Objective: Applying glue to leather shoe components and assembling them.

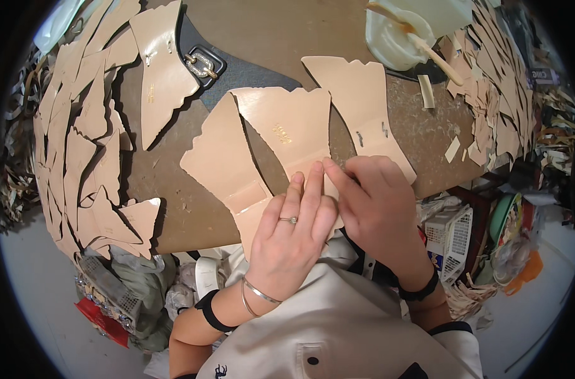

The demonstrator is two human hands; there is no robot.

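A beige leather cut piece (287, 129) with a jagged top edge lies in the middle of the brown table (174, 183). My left hand (290, 237) lies flat on its lower end, fingers together, a ring on one finger. My right hand (376, 202) presses beside it, fingertips touching the same piece at its lower edge. A second beige piece (221, 158) overlaps it on the left and a third (363, 104) lies to the right.
Stacks of similar beige pieces (79, 139) fill the left side, and more scraps (496, 95) the right edge. A white glue pot with a brush (398, 38) stands at the back. A dark shoe part with a buckle (205, 63) lies behind. A white basket (448, 237) sits below right.
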